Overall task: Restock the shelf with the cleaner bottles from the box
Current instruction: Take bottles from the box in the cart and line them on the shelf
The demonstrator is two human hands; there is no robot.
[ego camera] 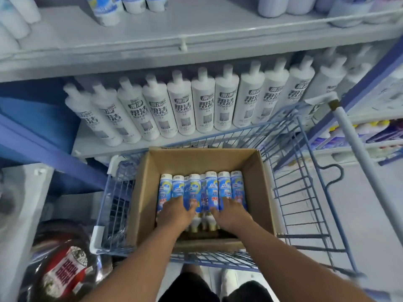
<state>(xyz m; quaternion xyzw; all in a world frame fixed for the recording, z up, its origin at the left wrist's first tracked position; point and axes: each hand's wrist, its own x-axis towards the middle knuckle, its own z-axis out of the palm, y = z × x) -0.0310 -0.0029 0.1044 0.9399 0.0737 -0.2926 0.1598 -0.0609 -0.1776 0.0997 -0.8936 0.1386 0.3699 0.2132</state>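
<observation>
An open cardboard box (pixel 144 192) sits in a blue wire cart (pixel 301 192) and holds several blue-and-white cleaner bottles (pixel 211 188) lying side by side, caps toward me. My left hand (pixel 174 212) lies on the bottles at the left, fingers curling around them. My right hand (pixel 231 213) lies on the bottles at the right, fingers spread over them. The upper shelf (pixel 152 35) carries a few matching blue-and-white bottles (pixel 104 9) at its back.
A row of white bottles with black lettering (pixel 202 105) fills the lower shelf behind the cart. The cart's handle (pixel 353 144) rises at the right. A bag with a red-and-white pack (pixel 65 271) lies at the lower left. My shoes show below the cart.
</observation>
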